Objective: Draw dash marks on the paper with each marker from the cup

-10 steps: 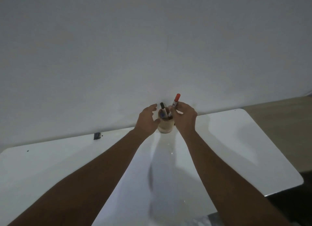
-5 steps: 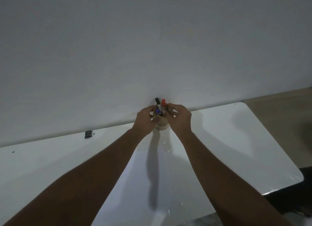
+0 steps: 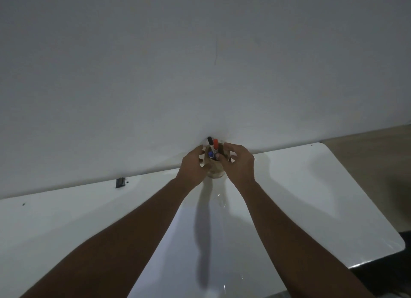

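Observation:
A tan cup stands at the far edge of the white table, against the wall. Three markers stick out of it: a black-capped one, a red-capped one and a blue-capped one sitting lower. My left hand wraps the cup's left side. My right hand hovers at the cup's right rim with its fingers spread and nothing in them. A white sheet of paper lies between my forearms; I see no marks on its visible part.
A small dark object lies at the table's back edge to the left. The grey wall rises right behind the cup. The table's rounded right corner ends over a brown floor.
My right hand lowered the red marker into the cup and let go of it; its fingers have since spread. My left hand closed in on the cup.

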